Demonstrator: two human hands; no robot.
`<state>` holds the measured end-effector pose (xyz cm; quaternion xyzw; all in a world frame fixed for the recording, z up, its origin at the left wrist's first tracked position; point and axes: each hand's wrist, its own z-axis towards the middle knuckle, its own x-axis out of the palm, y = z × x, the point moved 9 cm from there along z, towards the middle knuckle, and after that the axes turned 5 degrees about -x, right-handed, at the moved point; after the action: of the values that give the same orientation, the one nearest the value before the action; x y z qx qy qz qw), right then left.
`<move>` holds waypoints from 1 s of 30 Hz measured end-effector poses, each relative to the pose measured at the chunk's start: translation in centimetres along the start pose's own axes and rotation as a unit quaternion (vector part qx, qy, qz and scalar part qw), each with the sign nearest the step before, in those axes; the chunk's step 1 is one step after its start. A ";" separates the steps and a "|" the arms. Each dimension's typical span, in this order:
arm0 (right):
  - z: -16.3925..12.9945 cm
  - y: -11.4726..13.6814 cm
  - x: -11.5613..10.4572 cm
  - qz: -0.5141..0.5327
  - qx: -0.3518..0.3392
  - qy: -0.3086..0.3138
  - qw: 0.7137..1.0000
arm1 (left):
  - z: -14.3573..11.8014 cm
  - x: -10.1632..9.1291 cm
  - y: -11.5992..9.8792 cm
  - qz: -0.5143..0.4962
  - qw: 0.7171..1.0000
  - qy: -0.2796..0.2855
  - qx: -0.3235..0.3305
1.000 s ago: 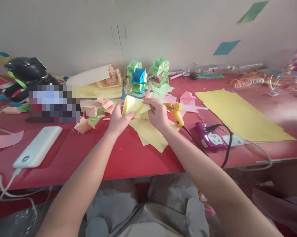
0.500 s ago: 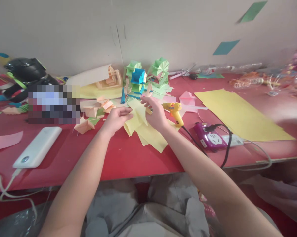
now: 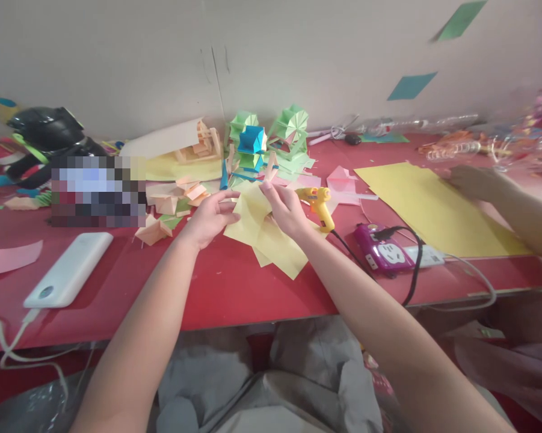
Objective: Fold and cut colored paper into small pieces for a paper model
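Observation:
A thin yellow paper sheet point(image 3: 251, 201) is raised and slightly bent between my two hands. My left hand point(image 3: 210, 219) has its left edge between thumb and fingers. At its upper right edge, my right hand point(image 3: 286, 209) is closed on the paper, thumb on top and the other fingers partly hidden. More yellow paper pieces point(image 3: 285, 252) lie under it on the red table point(image 3: 216, 294). Just right of my right hand rests a yellow glue gun point(image 3: 319, 204). Folded green and blue paper shapes point(image 3: 252, 139) stand beyond my hands.
Folded peach paper pieces point(image 3: 162, 201) and a white power bank point(image 3: 70, 270) lie at left. A purple power strip point(image 3: 383, 249) with cables sits at right. Another person's arm point(image 3: 500, 192) reaches over large yellow sheets point(image 3: 451, 216). A wall point(image 3: 298, 54) stands behind.
My right hand has lowered its fingers onto the yellow sheet's edge, and the sheet now lies more spread between my hands. Another person's arm has come in from the right over the large yellow sheets.

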<state>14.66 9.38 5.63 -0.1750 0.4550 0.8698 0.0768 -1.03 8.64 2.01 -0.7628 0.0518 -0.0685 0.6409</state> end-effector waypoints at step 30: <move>-0.8 3.0 1.2 -0.115 -0.177 0.010 0.977 | 0.5 -1.7 -0.4 -0.094 0.987 -0.114 0.063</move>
<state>12.81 6.96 7.04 -0.2457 0.2716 0.9201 0.1391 -2.58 9.50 2.26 -0.7255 -0.0977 -0.0436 0.6799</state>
